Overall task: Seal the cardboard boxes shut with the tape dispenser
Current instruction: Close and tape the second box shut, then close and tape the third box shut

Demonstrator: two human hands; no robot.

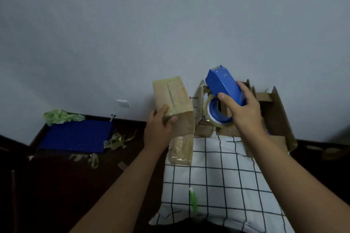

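While the left hand [159, 125] grips a taped box [173, 100], the right hand [239, 108] clasps the tape dispenser [222, 83].

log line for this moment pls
left hand: holds taped box raised | right hand: holds blue tape dispenser off the box | open carton: behind, flaps up | sealing: not in contact
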